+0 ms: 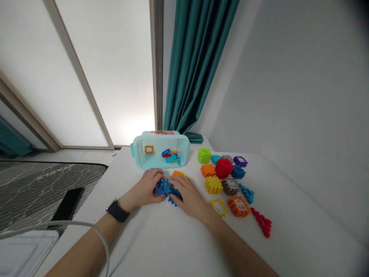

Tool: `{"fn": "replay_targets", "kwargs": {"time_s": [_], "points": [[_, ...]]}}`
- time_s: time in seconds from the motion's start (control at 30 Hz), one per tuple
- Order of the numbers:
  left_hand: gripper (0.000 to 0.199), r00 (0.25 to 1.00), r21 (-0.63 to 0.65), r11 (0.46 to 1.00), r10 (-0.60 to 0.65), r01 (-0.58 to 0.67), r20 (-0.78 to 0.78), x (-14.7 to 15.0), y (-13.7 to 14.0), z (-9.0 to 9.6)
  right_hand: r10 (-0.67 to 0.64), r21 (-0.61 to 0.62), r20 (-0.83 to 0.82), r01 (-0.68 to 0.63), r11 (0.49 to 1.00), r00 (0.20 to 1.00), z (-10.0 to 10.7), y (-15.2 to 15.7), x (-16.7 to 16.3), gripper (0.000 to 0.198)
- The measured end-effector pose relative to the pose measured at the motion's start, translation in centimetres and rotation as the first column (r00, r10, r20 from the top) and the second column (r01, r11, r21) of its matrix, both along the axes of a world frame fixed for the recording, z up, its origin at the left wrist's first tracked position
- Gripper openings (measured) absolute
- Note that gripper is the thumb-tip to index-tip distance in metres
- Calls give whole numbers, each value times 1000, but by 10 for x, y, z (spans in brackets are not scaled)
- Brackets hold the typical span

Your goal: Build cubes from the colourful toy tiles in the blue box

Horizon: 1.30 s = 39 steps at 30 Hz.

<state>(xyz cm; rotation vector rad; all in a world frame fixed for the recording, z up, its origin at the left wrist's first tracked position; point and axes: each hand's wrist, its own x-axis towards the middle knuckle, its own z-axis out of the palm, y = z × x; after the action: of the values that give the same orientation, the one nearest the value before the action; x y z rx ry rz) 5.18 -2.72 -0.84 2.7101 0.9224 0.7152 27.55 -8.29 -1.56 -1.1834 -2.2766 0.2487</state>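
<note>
Close together over the table, my left hand (147, 187) and my right hand (188, 195) are both at a cluster of blue interlocking toy pieces. The fingers and thumb of my left hand curl around a blue square toy piece with a notched edge (164, 187). From the other side, my right hand bends its fingers and thumb over dark blue notched pieces (176, 193), partly covering them. Just behind my right hand lies an orange-yellow toy piece (179, 174). How the pieces between the hands join cannot be made out.
A light teal plastic bin (135, 158) with a few toy pieces inside stands beyond my hands. To the right lie several coloured notched blocks, among them a red one (224, 168) and a red branching piece (261, 222). A cable (98, 232) crosses the lower left.
</note>
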Motion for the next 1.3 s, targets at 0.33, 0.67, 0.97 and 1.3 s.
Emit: {"fn": "replay_targets", "kwargs": {"time_s": [0.33,0.67,0.97,1.3], "points": [[51,997,53,998,-21,17,76,8,-10,4,24,30,-28,-23,999,999,1,0,-2,39],[51,992,142,988,41,-59,123,4,-12,14,-24,148,-190,53,988,982,9,-2,5,34],[44,979,225,971,39,-84,198,3,-12,12,-10,254,-108,37,966,994,8,0,10,35],[48,981,207,975,40,-79,190,-1,-9,11,18,197,-171,16,980,985,14,-4,9,38]]}}
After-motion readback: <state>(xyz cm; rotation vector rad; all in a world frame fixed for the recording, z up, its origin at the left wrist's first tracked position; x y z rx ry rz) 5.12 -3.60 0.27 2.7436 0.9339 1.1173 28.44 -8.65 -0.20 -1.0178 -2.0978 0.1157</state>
